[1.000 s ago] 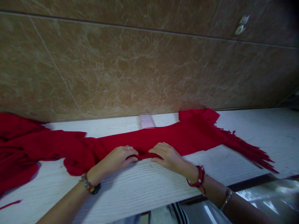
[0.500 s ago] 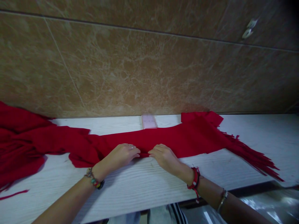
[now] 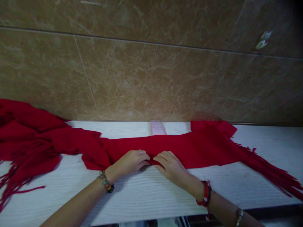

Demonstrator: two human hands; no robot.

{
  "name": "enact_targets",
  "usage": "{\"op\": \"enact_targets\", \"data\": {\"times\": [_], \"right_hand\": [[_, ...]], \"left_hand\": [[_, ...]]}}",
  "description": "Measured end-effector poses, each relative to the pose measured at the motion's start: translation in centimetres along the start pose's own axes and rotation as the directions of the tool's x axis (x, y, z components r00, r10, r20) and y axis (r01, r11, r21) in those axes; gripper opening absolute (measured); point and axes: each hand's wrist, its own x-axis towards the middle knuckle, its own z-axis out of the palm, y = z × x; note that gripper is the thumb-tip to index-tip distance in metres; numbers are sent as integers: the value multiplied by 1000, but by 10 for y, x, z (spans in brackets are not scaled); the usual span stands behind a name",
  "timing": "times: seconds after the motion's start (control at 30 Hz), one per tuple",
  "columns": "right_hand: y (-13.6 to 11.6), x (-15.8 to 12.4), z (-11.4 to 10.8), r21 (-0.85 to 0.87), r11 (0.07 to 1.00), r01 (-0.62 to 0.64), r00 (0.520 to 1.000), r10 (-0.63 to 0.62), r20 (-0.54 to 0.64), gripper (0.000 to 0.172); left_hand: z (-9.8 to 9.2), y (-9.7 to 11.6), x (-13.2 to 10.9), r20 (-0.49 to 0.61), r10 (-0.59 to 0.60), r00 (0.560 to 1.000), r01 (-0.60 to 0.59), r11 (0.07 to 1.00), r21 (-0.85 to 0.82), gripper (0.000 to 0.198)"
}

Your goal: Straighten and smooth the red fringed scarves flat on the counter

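Note:
A long red fringed scarf [image 3: 180,148] stretches across the white wood-grain table, laid as a narrow folded strip in the middle. At its near edge, my left hand [image 3: 132,161] is closed with fingertips pinching the cloth; a ring and a beaded bracelet are on this side. My right hand [image 3: 172,167] pinches the same edge a short gap to the right, fingers curled over a small roll of cloth. Loose fringe trails off at the right end, and one corner lies turned up toward the wall. To the left the cloth is bunched and wrinkled.
A brown marbled tile wall [image 3: 142,82] rises along the back of the white table [image 3: 142,198]. Between wall and scarf lies a small pale pink, blurred item [image 3: 158,127]. A heap of red fringed cloth [image 3: 26,135] fills the left end. A light-coloured fitting [image 3: 262,41] is on the wall.
The view has shifted, so scarf and table sit farther right in the picture. Both hands stay on the near edge, with the right fingers now lifting a little roll of it.

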Motion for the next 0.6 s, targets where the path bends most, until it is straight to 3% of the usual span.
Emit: {"op": "enact_targets", "data": {"times": [0.17,0.43,0.6], "right_hand": [[-7,-4,4,-97,989,110,994,-108,31,11],[-10,-10,-2,-150,965,215,975,-204,85,12],[-10,-11,-2,-160,954,254,961,-231,149,12]], "left_hand": [[-3,-2,-3,75,65,995,-58,994,-95,11],[-19,0,-5,138,190,972,-152,957,-245,25],[-18,-5,-2,134,117,984,-95,983,-160,25]]}}
